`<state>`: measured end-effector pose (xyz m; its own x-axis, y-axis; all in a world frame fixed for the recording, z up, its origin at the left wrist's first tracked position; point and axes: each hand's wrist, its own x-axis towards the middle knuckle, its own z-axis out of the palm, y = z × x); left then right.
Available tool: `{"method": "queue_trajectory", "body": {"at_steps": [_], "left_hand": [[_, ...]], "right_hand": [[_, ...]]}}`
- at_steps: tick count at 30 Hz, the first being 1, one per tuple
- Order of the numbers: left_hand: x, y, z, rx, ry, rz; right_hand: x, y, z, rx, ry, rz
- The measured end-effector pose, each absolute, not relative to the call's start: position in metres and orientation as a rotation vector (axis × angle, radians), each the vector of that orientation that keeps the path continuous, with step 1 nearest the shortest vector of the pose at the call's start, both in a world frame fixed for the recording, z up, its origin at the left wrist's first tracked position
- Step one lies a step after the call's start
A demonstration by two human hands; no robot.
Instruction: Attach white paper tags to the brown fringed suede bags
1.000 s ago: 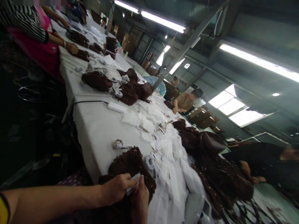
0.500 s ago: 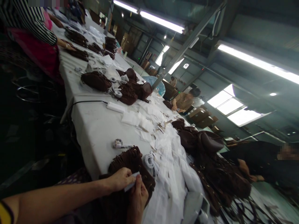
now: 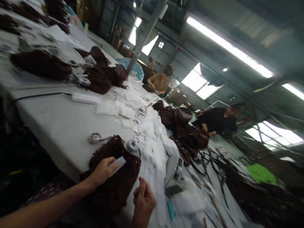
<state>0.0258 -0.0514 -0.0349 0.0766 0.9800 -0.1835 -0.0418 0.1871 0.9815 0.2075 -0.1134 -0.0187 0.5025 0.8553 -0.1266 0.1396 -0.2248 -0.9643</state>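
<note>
My left hand (image 3: 105, 171) is closed on a small white sheet (image 3: 118, 164), perhaps paper or thin wrapping. It is over a dark brown fringed bag (image 3: 116, 186) with metal eyelets along its top edge. To the right of the bag, my right hand (image 3: 144, 201) has its fingertips pressed together; anything between them is too small to make out. A roll of white wrapped strap (image 3: 133, 144) rests against the bag's far side. Just beyond the bag, a small wrapped metal piece (image 3: 95, 137) lies on the white table (image 3: 71, 126).
White sheets (image 3: 149, 136) are heaped along the middle of the table. More brown bags (image 3: 102, 76) lie at the far left and others (image 3: 178, 117) across the heap. Dark straps (image 3: 220, 177) spread to the right. A co-worker in dark clothes (image 3: 213, 120) handles bags opposite.
My hands have come apart: the left keeps the white sheet, while the right has let go of it and moved right. The view has turned to the right.
</note>
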Motion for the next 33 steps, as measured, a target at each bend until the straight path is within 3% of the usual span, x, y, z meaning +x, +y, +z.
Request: {"method": "queue_trajectory", "body": {"at_steps": [5,7,24,33], "left_hand": [[0.021,-0.053,-0.044,1.070,1.159,0.949],[0.020,-0.052,-0.048,1.085,1.154,0.914],[0.023,-0.054,-0.053,1.145,1.141,0.940],[0.025,-0.052,-0.052,1.116,1.149,0.933]], "right_hand": [[0.324,-0.177,-0.001,-1.886,-0.501,0.102],[0.365,-0.190,0.007,-1.928,-0.466,0.013],[0.423,-0.071,0.011,-1.971,-0.726,0.546],[0.419,-0.064,0.014,-1.891,-0.638,0.500]]}}
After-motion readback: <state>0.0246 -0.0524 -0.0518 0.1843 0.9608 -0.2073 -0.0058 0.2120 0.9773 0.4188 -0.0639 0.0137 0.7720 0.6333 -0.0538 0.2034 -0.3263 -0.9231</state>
